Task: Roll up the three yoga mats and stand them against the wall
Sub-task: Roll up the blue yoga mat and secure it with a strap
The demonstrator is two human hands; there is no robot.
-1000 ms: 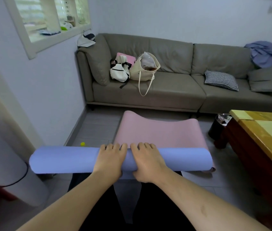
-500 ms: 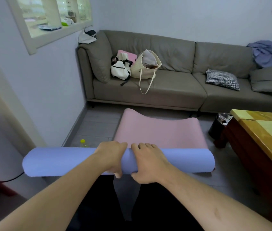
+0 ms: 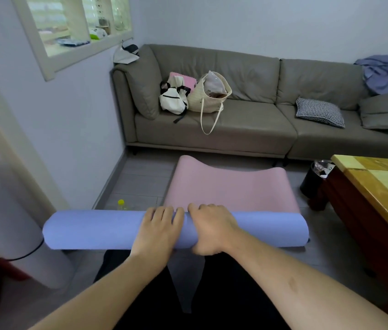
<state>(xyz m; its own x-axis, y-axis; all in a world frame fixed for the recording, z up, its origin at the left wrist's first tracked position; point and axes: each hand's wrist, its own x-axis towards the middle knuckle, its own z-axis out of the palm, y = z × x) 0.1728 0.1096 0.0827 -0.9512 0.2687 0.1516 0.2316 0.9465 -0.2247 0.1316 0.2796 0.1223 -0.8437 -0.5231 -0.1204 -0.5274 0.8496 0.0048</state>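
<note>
A blue yoga mat lies rolled into a long tube across the floor in front of my knees. My left hand and my right hand grip its middle side by side, fingers curled over the top. A loose blue flap hangs down between my legs. Beyond the roll, a pink yoga mat lies spread flat on the floor with its far edge curled up. A pale rolled mat stands at the left by the wall.
A grey sofa with bags and cushions runs along the far wall. A wooden table stands at the right with a black bin beside it. A small yellow-capped bottle sits by the left wall.
The blue roll has shifted a little to the right, and both hands have re-gripped its middle. The camera view has risen slightly.
</note>
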